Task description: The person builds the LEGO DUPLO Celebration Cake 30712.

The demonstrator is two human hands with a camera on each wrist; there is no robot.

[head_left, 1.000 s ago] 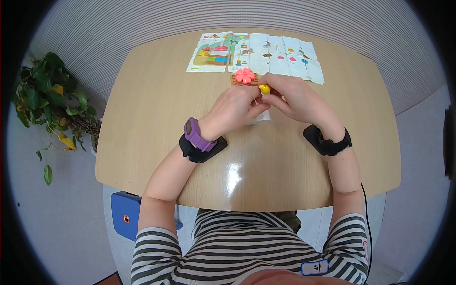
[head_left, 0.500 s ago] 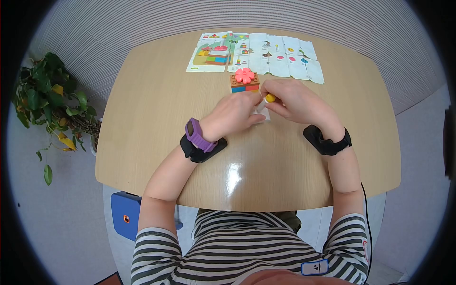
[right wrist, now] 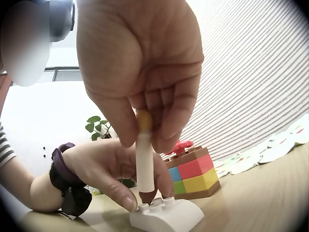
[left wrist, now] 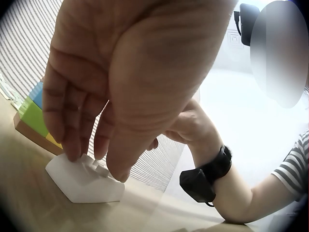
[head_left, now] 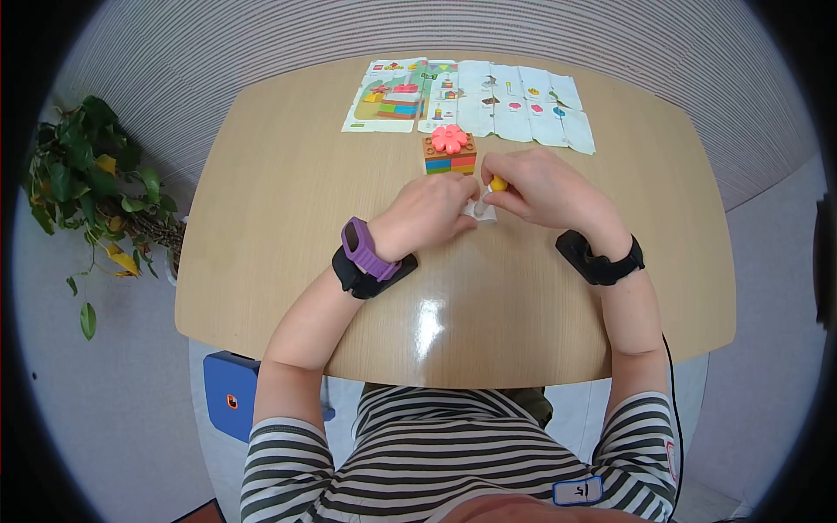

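My right hand (head_left: pixel 549 187) pinches a toy candle (right wrist: pixel 145 166), a white stick with a yellow tip, by its upper end. The candle hangs nearly upright, its lower end close over a white curved brick (right wrist: pixel 166 216) with studs on top. That brick stands on the table, and my left hand (head_left: pixel 429 209) holds it between thumb and fingers, as the left wrist view shows. Just behind the hands is a stack of coloured bricks (head_left: pixel 450 162) with a brown top plate and a pink flower piece (head_left: pixel 449 139) on it.
Unfolded picture instruction sheets (head_left: pixel 540 118) lie along the far edge of the wooden table (head_left: pixel 488 305). A leafy plant (head_left: pixel 96 174) stands beyond the table's left side, and a blue box (head_left: pixel 229 397) is below its front left.
Both hands have come slightly nearer to me, uncovering the front of the brick stack. The candle's yellow tip has shifted right and nearer, and the white brick shows more between the hands.
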